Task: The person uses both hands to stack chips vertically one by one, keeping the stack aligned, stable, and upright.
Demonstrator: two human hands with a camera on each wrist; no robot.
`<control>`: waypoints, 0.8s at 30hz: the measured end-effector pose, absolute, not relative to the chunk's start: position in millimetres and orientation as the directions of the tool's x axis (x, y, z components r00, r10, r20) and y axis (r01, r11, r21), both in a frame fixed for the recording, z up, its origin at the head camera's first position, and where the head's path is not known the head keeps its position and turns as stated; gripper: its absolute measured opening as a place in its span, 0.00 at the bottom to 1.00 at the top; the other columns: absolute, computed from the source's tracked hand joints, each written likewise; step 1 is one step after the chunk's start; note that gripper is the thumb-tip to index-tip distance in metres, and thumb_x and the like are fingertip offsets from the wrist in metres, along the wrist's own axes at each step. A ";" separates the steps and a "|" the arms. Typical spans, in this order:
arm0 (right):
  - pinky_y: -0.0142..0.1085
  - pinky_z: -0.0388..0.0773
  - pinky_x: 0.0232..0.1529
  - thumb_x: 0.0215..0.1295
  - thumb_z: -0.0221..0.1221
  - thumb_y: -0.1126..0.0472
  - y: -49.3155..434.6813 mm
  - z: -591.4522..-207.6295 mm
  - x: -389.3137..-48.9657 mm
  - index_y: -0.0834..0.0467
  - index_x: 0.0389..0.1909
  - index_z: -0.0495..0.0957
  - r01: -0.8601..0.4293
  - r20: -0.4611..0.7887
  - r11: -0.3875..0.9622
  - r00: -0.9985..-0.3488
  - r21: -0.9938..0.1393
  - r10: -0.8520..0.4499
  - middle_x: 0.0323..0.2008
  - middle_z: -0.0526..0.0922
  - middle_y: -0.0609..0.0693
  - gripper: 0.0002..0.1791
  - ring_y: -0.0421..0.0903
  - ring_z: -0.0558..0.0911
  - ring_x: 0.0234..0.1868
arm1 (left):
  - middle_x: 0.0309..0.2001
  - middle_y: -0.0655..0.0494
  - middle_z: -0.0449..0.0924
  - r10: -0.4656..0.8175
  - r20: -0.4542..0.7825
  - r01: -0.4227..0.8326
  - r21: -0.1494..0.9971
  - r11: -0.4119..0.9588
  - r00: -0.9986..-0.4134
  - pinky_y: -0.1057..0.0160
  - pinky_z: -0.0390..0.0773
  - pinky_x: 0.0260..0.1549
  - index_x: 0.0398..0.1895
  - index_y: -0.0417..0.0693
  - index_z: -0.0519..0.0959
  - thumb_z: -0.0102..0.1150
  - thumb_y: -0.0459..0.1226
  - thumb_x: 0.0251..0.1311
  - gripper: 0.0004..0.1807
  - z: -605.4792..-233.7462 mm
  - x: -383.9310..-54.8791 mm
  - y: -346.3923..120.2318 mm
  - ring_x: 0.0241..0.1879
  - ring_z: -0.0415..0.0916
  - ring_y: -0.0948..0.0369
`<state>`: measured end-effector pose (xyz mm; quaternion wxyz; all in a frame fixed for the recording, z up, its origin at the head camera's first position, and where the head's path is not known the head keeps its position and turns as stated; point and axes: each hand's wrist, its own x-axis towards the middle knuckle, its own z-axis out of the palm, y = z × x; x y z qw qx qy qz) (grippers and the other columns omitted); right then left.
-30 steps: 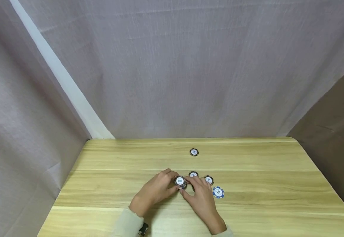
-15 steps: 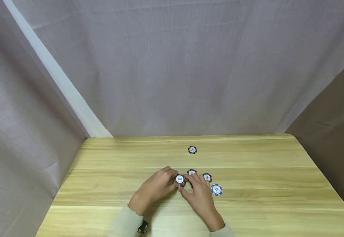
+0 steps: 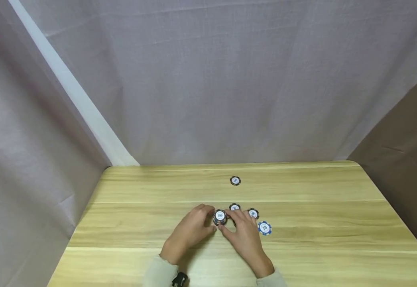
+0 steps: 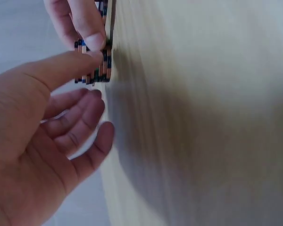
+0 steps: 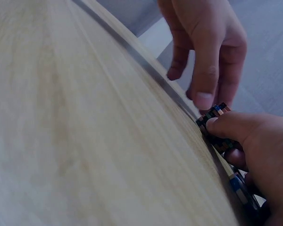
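A short stack of poker chips (image 3: 220, 216), its top chip dark and marked 100, stands on the table between both hands. My left hand (image 3: 191, 226) has its thumb and index finger at the stack's left side, the thumb overlapping the chips' edges in the left wrist view. My right hand (image 3: 244, 236) holds the stack from the right, its thumb pressed on the chip edges in the right wrist view. Under the right fingers a dark chip is mostly hidden. Just beyond the right hand lie a dark chip (image 3: 235, 206) and a second dark chip (image 3: 253, 213).
A blue chip marked 10 (image 3: 264, 228) lies flat right of the right hand. Farther back is a lone dark chip (image 3: 235, 181). The wooden table (image 3: 140, 223) ends at a grey cloth (image 3: 208, 87) behind, with more cloth at both sides.
The chips in the stack line up more evenly than a second ago, when the upper ones sat offset. Both hands keep their places around it; the head view shifts slightly.
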<state>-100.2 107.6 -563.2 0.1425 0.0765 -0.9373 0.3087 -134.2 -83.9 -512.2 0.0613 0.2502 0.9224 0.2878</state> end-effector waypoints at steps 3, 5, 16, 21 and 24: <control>0.48 0.70 0.54 0.56 0.78 0.49 108.9 -564.4 -100.4 0.54 0.56 0.86 -0.246 0.329 0.798 -0.942 -0.550 -0.064 0.50 0.87 0.49 0.28 0.50 0.79 0.49 | 0.55 0.45 0.84 0.446 0.007 0.367 0.578 0.729 -0.895 0.52 0.81 0.60 0.60 0.35 0.81 0.77 0.36 0.58 0.27 -516.8 -130.4 -80.1 0.56 0.83 0.51; 0.47 0.70 0.53 0.56 0.78 0.49 109.3 -565.2 -100.6 0.54 0.55 0.86 -0.258 0.341 0.799 -0.937 -0.543 -0.071 0.49 0.87 0.48 0.27 0.49 0.78 0.48 | 0.54 0.45 0.85 0.416 0.010 0.344 0.580 0.739 -0.910 0.52 0.82 0.58 0.59 0.35 0.82 0.78 0.36 0.57 0.27 -519.5 -128.2 -77.9 0.54 0.83 0.52; 0.46 0.70 0.49 0.57 0.78 0.53 109.7 -564.2 -100.2 0.55 0.55 0.87 -0.295 0.378 0.818 -0.920 -0.493 -0.103 0.45 0.86 0.47 0.25 0.47 0.77 0.44 | 0.49 0.43 0.86 0.275 0.068 0.251 0.656 0.712 -0.959 0.47 0.81 0.57 0.54 0.34 0.86 0.81 0.31 0.51 0.25 -521.9 -119.4 -62.1 0.53 0.83 0.47; 0.46 0.71 0.48 0.56 0.78 0.55 109.5 -565.0 -99.1 0.56 0.55 0.87 -0.313 0.408 0.814 -0.907 -0.490 -0.104 0.45 0.86 0.47 0.25 0.47 0.77 0.43 | 0.45 0.48 0.86 0.184 0.079 0.187 0.694 0.695 -0.980 0.46 0.81 0.52 0.53 0.40 0.88 0.81 0.30 0.50 0.24 -525.7 -113.9 -58.0 0.48 0.83 0.50; 0.46 0.71 0.49 0.55 0.78 0.56 109.8 -565.8 -99.4 0.56 0.55 0.87 -0.311 0.407 0.804 -0.908 -0.506 -0.095 0.46 0.86 0.47 0.25 0.47 0.78 0.44 | 0.41 0.54 0.84 0.125 0.083 0.146 0.728 0.670 -0.989 0.48 0.76 0.50 0.53 0.44 0.88 0.81 0.32 0.50 0.24 -532.3 -111.8 -57.0 0.42 0.79 0.57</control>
